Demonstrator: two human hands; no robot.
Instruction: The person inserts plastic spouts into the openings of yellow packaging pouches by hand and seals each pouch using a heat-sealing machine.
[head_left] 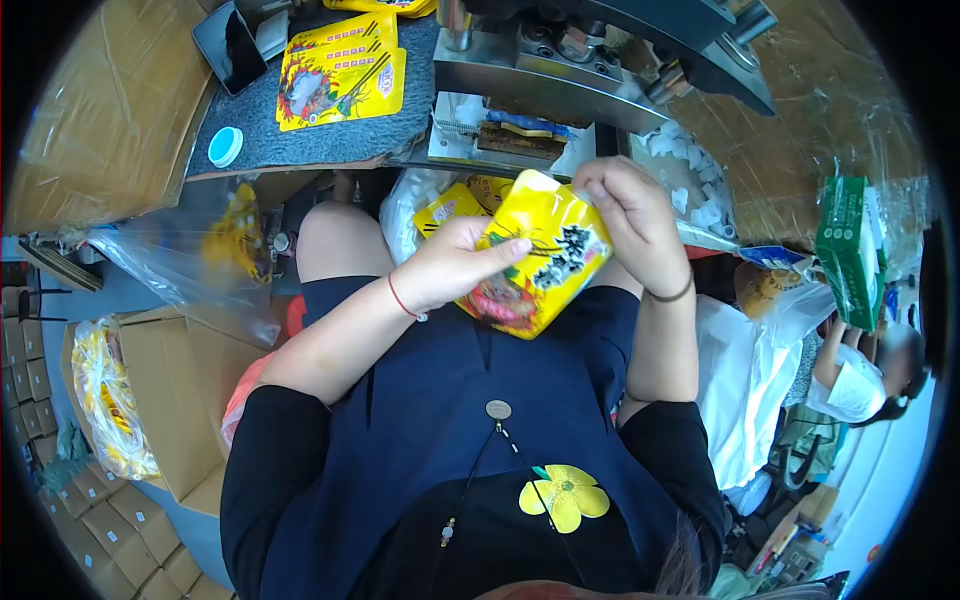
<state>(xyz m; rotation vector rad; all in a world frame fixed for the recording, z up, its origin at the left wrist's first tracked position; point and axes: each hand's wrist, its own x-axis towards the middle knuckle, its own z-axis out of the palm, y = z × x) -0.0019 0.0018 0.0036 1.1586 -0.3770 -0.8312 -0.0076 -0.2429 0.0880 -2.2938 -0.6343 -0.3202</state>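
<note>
A yellow printed pouch (560, 280) with dark lettering and a food picture is held tilted over my lap. My left hand (447, 262) grips its left side, thumb laid across the front and the other fingers behind it. At the upper right corner, my right hand (637, 215) is closed with the fingertips pinched at the pouch's edge. Whether the pouch is sealed along that edge cannot be made out. Just behind it, more yellow pouches (447, 207) lie in a clear plastic bag (400, 205) between my knees.
A metal press (550, 75) stands ahead, with white scraps (690, 165) to its right. Stacked yellow pouches (345, 75), a phone (229, 48) and a blue-white lid (225, 147) lie on the mat. An opened carton (180, 400) is at left, a green box (843, 250) at right. Another person (855, 380) is farther right.
</note>
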